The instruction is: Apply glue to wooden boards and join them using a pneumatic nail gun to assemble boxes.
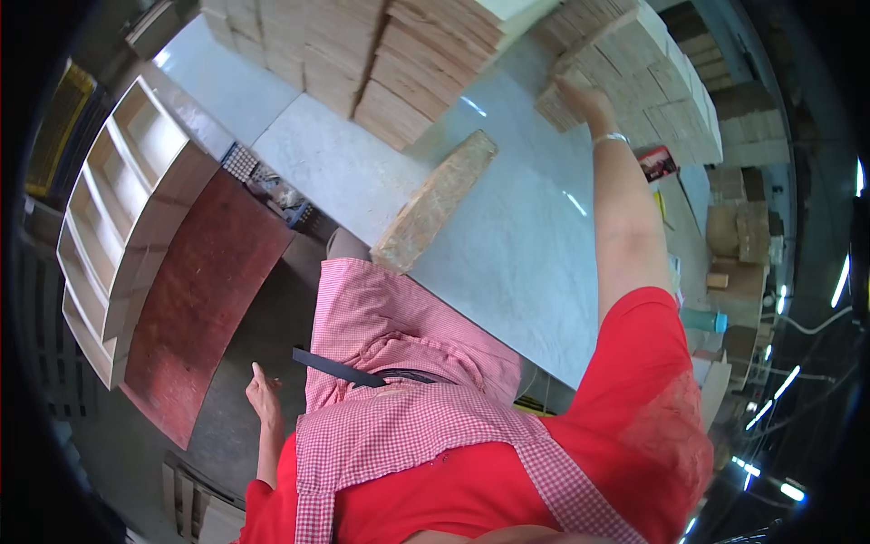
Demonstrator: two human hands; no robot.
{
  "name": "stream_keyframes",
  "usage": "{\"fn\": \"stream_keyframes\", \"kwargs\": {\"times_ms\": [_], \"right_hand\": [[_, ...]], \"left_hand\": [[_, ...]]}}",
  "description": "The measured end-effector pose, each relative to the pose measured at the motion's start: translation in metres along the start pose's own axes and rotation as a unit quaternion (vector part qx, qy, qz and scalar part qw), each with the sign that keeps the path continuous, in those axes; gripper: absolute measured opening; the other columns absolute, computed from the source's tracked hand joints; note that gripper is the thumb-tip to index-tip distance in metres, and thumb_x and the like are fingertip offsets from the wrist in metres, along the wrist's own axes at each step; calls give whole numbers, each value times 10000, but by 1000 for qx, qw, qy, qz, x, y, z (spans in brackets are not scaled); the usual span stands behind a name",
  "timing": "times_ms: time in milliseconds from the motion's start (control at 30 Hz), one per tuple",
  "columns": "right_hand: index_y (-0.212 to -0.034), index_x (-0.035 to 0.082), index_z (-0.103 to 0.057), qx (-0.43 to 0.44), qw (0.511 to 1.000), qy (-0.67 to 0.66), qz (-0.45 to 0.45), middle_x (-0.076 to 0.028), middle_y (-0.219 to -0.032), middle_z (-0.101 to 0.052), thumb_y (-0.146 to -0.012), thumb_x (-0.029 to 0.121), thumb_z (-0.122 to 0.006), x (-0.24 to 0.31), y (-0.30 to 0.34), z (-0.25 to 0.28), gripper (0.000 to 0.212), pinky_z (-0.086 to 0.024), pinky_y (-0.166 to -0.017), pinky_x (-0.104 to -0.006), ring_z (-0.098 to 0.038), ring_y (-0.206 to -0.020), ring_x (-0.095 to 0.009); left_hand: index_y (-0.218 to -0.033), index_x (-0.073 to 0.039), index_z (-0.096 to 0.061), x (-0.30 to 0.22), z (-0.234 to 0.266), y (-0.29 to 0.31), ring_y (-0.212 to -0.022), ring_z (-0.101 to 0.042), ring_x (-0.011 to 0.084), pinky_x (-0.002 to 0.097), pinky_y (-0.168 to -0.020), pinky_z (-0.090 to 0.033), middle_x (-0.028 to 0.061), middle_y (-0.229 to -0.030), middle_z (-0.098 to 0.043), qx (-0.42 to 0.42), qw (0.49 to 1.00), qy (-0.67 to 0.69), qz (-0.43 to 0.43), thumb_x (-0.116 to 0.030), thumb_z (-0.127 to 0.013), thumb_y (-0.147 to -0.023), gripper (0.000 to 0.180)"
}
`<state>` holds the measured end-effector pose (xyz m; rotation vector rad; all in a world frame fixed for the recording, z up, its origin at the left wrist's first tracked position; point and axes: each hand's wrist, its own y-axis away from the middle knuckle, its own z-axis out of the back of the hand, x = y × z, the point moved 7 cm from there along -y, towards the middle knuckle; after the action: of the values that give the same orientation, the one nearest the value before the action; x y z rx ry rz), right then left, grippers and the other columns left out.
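My right arm stretches across the table to the far right, where my right hand is closed around the end of a wooden block beside a tall stack of wooden boards. Its fingertips are partly hidden. My left hand hangs low at my left side, away from the table, with a finger stretched out and nothing visible in it. A long wooden block lies on the pale table in front of me, its near end at the table's edge.
Another tall wood stack stands at the far side of the table. To the left, a pale compartmented wooden frame sits by a reddish board. A basket is beside the table. A red box and a bottle are at the right.
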<state>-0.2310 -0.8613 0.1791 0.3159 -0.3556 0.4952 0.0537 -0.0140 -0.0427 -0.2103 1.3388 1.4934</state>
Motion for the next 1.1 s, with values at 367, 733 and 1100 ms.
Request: {"fn": "stream_keyframes", "kwargs": {"times_ms": [367,733,1100], "right_hand": [[-1068,-33,-697,-136,972,118,-148,-231,-1125,-699,-755,520,-699,13,13,28,636,-524,-877,-417,-678,-1057,-334],[-1454,-103,-319,-322,940,-110,23,-233,-1111,-661,-710,338,-840,118,229,-28,1010,-524,-897,-368,-666,-1047,-300],[-1497,-77,-260,-335,932,-125,59,-254,-1440,-442,-741,264,-835,119,425,-129,1009,-382,-1111,-431,-463,-1339,-358]], "left_hand": [[-647,-76,-483,-79,-44,-46,-612,-353,53,272,-569,-284,-34,-642,-462,57,994,-1,-99,-411,-563,-1021,509],[-1133,31,-629,-263,-198,129,-996,-650,225,308,-901,-497,144,-1079,-661,392,828,-73,-395,-150,-710,-895,310],[-1283,7,-592,-281,-364,221,-993,-643,209,326,-901,-502,129,-1064,-675,542,763,-21,-352,-119,-709,-889,430]]}}
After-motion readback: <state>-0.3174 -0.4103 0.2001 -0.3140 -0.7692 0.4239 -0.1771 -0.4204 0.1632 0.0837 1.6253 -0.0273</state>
